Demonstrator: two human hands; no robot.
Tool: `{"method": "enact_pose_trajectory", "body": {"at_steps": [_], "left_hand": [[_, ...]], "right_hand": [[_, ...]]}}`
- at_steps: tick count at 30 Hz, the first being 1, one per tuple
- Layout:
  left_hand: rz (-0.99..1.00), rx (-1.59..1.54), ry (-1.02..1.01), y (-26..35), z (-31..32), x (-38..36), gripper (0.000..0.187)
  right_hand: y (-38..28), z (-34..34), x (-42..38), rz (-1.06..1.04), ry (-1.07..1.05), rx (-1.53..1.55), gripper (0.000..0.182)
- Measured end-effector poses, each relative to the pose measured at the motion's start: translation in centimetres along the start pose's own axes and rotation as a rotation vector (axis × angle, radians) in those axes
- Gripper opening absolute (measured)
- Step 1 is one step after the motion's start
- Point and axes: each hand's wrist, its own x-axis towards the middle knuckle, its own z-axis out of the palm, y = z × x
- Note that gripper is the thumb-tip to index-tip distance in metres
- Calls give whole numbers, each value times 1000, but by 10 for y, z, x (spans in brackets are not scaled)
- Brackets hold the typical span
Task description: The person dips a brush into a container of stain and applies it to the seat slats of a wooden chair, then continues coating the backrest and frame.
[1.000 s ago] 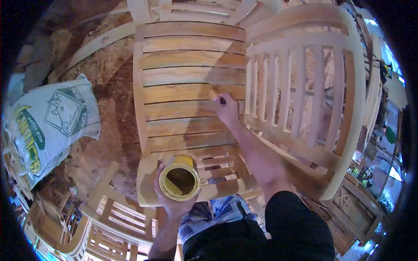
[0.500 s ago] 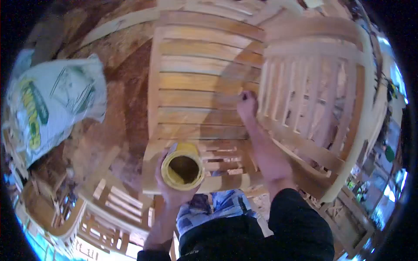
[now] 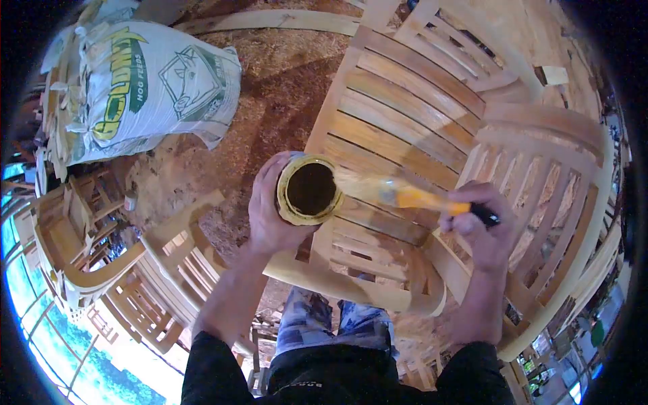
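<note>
My left hand (image 3: 270, 209) is wrapped round a round open can (image 3: 287, 192) with a yellow rim and dark contents. In my right hand (image 3: 482, 223) is a paintbrush (image 3: 412, 197) with a yellow-orange handle and a black end; its pale bristles point left, close to the can's rim. Whether bristles and rim touch I cannot tell. Beneath the brush lies the slatted wooden seat (image 3: 388, 135) of a bench, its slats varying from pale to orange-brown, with part of it in shadow.
A slatted wooden armrest side (image 3: 540, 182) stands at the right. White feed sack (image 3: 162, 88) lies at upper left on the brown ground (image 3: 283, 88). Several wooden chair frames (image 3: 128, 277) crowd the lower left. A curved wooden rail (image 3: 351, 287) runs before my legs.
My left hand has raised the can. My right hand has moved off the slats, and the brush now shows beside the can. The view has turned, bringing the sack further into sight.
</note>
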Motion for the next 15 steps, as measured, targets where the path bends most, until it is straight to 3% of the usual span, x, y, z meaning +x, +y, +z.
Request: {"method": "enact_pose_trajectory", "body": {"at_steps": [5, 7, 10, 15], "left_hand": [[31, 38, -44, -7, -11, 3, 106], [31, 19, -78, -5, -15, 3, 103], [26, 14, -101, -1, -15, 1, 101], [41, -23, -99, -1, -19, 1, 102]], "right_hand": [[-9, 54, 25, -222, -330, -554, 31], [7, 83, 35, -454, -328, -594, 35], [25, 110, 44, -486, -368, -753, 39], [40, 138, 52, -514, -473, -698, 36]]}}
